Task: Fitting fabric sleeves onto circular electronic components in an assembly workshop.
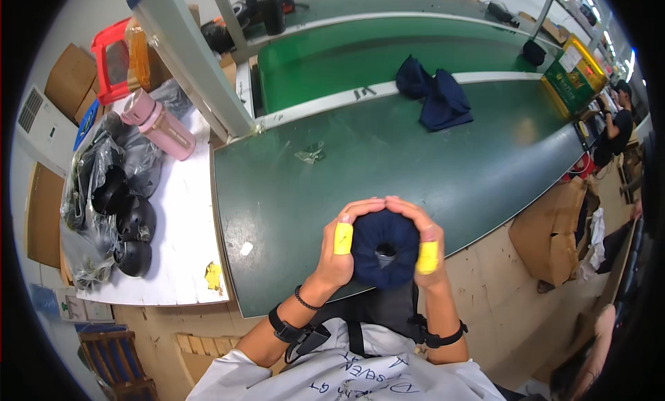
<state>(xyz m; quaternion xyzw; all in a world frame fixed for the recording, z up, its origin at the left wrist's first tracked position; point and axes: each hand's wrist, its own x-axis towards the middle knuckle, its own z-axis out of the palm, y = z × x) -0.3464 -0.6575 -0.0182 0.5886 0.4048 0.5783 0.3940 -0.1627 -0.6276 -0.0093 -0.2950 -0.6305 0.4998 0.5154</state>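
Note:
Between my two hands is a round navy-blue cloth cover [368, 248], its fabric gathered about a small hole in the middle. Something dark and shiny shows through that hole. My left hand [337, 262] curves round its left side and my right hand [431, 236] round its right, with the fingertips meeting at the far edge. Each thumb wears a yellow wrap. The cover is at the near edge of the dark green table [291, 207]. Farther off, more navy cloth [443, 107] lies crumpled on the table, partly over the white rail.
A white side table [187, 228] at left bears a pink bottle [166, 132], black cup-shaped parts [131, 221] and clear plastic bags. A metal post [190, 55] rises beside it. A yellow-green box [571, 75] stands far right; a cardboard box [551, 228] sits on the floor.

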